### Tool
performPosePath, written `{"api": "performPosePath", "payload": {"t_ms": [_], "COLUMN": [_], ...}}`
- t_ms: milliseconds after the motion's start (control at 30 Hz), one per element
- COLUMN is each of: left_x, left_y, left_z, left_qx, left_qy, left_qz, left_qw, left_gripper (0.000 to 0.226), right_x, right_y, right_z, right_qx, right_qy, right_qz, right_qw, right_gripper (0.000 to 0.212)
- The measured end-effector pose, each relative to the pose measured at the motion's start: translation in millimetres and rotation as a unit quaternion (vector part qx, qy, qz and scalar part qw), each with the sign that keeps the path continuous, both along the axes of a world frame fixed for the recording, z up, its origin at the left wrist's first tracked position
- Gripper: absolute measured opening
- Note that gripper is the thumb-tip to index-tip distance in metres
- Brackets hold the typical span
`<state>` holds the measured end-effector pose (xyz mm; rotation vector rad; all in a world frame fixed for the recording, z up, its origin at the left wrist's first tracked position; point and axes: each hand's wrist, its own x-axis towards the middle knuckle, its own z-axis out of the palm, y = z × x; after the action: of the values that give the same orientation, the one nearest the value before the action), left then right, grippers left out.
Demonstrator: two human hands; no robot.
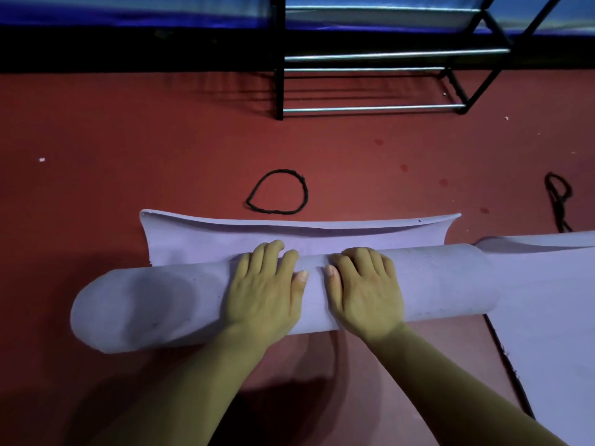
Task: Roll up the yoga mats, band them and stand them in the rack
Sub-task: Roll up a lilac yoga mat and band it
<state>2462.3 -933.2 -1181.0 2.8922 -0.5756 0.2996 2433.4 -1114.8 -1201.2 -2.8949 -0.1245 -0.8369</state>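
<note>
You have a red floor (128, 140) in front of you. A small white scrap (42, 160) lies on it at the far left, with a few dark round spots (404, 168) towards the right and a white fleck (506, 118) further back. Beyond the floor runs a black strip (128, 49), with a blue wall (128, 11) above it.

Lilac yoga mat (128, 304) nearly rolled (last flap lying flat), black band (273, 211) just beyond it, black rack (279, 91) behind

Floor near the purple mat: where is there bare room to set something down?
Bare red floor lies left of the band loop, and between the loop and the rack. Crowded: left hand and right hand press the mat roll; a second mat lies right.
</note>
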Motion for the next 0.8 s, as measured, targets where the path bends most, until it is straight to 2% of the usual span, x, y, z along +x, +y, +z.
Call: {"api": "performPosePath", "payload": {"t_ms": [133,400,800], "left_x": [4,26,66], "left_y": [-2,-3,-8], "left_z": [-3,2,6], "left_qx": [0.009,0.022,0.036], "left_qy": [-0.011,0.026,0.11], "left_qz": [0.012,0.002,0.013], "left_qw": [1.0,0.999,0.993], "left_gripper": [0.053,0.058,0.066], "right_x": [5,26,65], "right_y": [1,1,-3], "right_z": [1,10,20], "right_qx": [0.006,0.035,0.023], "right_qy": [0.007,0.069,0.231], "right_qz": [-0.014,-0.022,-0.022], "right_qw": [1.0,0.997,0.972], "right_gripper": [0.028,0.04,0.063]}}
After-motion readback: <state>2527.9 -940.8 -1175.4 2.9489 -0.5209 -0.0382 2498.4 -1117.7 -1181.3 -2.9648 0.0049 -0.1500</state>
